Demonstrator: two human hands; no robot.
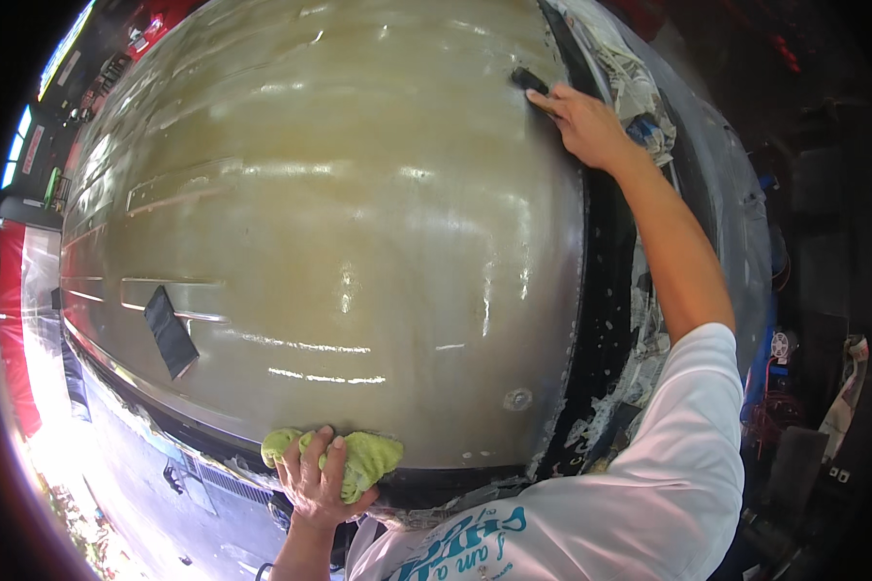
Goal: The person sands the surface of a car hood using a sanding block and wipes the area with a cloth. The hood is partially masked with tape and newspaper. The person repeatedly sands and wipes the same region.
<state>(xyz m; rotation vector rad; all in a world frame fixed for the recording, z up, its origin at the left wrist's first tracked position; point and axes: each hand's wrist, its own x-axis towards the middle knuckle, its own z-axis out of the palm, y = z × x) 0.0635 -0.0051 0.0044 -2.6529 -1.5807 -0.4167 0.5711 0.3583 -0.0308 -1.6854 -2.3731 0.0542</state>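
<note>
**Scraper at the far edge, cloth at the near rim**

Here, a broad, domed panel [329, 223] fills most of the view, its surface smooth, glossy and yellowish-tan, streaked with bright reflections and faint raised ribs running left to right. A flat black rectangular patch [171, 332] lies on its left part, long axis slanting from upper left to lower right. A small round mark [517, 398] sits near the lower right of the panel.

The right hand [583, 124] reaches out on a bare, extended arm to the far right edge of the panel. Its fingers are pressed together around a small dark scraper [528, 79], whose visible end is blocky and black and rests against the panel surface. The tool's long axis runs from the hand up and to the left, its working end pointing away from the person. How much of the handle lies inside the grip cannot be told.

The left hand [315, 479] sits at the near rim of the panel, fingers curled down over a crumpled yellow-green cloth [368, 455] that looks soft and napped. The cloth touches the rim.

Along the right side runs a dark trim strip [606, 290], and beside it lies crumpled, torn masking paper [639, 87], pale and ragged. The person wears a white sleeve [688, 426].
</note>
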